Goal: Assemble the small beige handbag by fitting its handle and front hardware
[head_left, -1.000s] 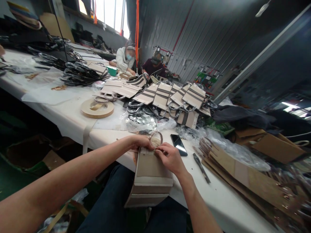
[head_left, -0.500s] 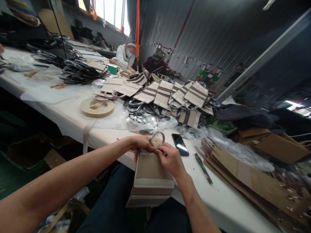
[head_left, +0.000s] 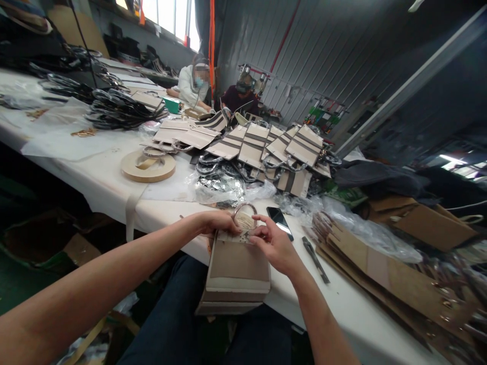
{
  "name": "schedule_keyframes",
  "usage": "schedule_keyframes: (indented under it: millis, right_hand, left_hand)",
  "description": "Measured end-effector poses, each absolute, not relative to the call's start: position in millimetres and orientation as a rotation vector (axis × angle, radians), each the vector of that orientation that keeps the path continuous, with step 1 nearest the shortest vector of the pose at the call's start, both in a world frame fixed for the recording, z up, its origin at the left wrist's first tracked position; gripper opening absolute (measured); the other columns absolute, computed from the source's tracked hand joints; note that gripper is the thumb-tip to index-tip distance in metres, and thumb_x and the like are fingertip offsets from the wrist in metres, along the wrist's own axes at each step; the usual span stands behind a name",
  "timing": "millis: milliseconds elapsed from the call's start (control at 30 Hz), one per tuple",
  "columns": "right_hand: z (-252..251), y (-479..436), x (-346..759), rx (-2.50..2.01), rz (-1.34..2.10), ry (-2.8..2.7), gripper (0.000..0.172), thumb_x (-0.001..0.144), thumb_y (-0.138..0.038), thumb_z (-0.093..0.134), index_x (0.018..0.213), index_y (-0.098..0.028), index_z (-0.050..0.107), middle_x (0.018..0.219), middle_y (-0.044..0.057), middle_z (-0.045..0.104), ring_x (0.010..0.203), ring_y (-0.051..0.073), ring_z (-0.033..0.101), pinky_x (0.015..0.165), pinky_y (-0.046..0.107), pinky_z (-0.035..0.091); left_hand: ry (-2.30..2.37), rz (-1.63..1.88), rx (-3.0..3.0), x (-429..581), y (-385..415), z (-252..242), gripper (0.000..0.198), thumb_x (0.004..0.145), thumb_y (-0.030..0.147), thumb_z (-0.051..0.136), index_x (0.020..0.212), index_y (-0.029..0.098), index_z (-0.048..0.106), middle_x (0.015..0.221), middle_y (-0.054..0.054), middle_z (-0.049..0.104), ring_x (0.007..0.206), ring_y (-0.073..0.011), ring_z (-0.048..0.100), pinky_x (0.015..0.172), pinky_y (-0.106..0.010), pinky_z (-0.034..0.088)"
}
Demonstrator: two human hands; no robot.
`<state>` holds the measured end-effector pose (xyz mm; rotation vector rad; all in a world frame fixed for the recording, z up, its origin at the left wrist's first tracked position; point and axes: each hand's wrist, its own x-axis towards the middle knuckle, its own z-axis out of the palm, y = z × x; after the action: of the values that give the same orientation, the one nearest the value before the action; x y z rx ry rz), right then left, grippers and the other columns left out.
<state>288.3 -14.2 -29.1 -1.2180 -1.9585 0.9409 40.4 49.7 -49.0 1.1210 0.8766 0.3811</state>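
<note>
A beige bag panel [head_left: 239, 263] with pale bands near its lower end hangs over the table's front edge above my lap. A wrapped loop handle [head_left: 245, 207] rises at its top, with a bundle of cream cord [head_left: 243, 221] inside the loop. My left hand [head_left: 218, 223] grips the panel's top left corner beside the handle. Across from it, my right hand [head_left: 272, 243] has thumb and a finger pinched at the panel's top right, with the index finger lifted. Whatever small thing is in that pinch is too small to make out.
A phone [head_left: 280, 223] and a dark cutter-like tool [head_left: 315, 259] lie right of my hands. Brown panels [head_left: 380, 268] are stacked further right. A tape roll [head_left: 148, 166] sits left; striped bag panels [head_left: 254, 144] are heaped behind. Two people [head_left: 194, 86] work across the table.
My right hand has drawn slightly back to the right from the handle base, and its index finger has lifted. The left hand stays on the panel. The whole view has shifted a little.
</note>
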Motion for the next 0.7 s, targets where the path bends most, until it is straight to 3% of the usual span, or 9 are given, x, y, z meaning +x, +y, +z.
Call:
schedule_keyframes:
  millis: [167,367,700]
  right_hand:
    - [-30,-13,282,-1.299,0.878,-2.029,0.017,0.097,-0.031,0.075,0.105,-0.023,0.087,0.096,0.004,0.085,0.083,0.022,0.076,0.077,0.034,0.058]
    - [-23,-9,279,-1.262,0.748,-2.133,0.014,0.096,-0.023,0.072,0.096,-0.025,0.086,0.100,0.003,0.084,0.094,0.022,0.076,0.084,0.033,0.055]
    - [-37,-13,273,-1.307,0.750,-2.024,0.014,0.094,-0.026,0.076,0.101,-0.026,0.088,0.100,0.004,0.085,0.089,0.023,0.077,0.081,0.035,0.057]
  left_hand:
    - [0.920,0.365,1.115,42,48,-49,0.016,0.069,0.025,0.091,0.077,0.014,0.082,0.074,-0.005,0.081,0.060,-0.0176,0.069,0.053,-0.025,0.052]
    - [0.911,0.404,1.148,42,46,-45,0.008,0.070,0.018,0.087,0.071,0.016,0.079,0.069,-0.002,0.078,0.058,-0.0153,0.065,0.053,-0.024,0.049]
    - [0.937,0.410,1.106,42,41,-41,0.011,0.068,0.021,0.086,0.072,0.013,0.079,0.067,-0.003,0.077,0.057,-0.0153,0.064,0.049,-0.023,0.044]
